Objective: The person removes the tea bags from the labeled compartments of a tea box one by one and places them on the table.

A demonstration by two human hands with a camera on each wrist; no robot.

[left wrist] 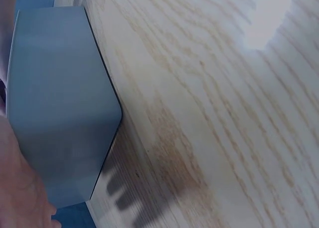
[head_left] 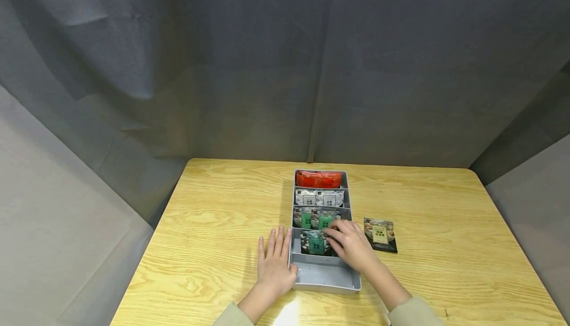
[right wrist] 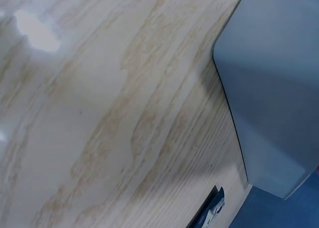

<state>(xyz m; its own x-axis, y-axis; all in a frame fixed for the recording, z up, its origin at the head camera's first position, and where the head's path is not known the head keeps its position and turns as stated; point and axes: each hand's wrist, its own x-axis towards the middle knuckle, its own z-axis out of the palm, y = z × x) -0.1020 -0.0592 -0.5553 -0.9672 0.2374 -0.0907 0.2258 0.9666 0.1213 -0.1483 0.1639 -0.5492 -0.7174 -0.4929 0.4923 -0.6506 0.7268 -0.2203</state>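
Observation:
A grey divided box (head_left: 327,275) stands on the table, its long side running away from me. My left hand (head_left: 275,269) lies against its left side, fingers straight, with the thumb at the rim. My right hand (head_left: 352,244) reaches over the right wall, and its fingertips pinch the upper right corner of a black packet with a green label (head_left: 316,243) in the second compartment from the front. Just beyond, two packets with green labels (head_left: 306,219) stand side by side. Both wrist views show mainly the box's outer wall (left wrist: 60,83) and the table.
White packets (head_left: 328,198) and a red packet (head_left: 318,179) fill the farther compartments. A black packet with a yellow label (head_left: 380,235) lies on the wooden table (head_left: 231,207) right of the box. A dark grey curtain (head_left: 267,69) hangs behind.

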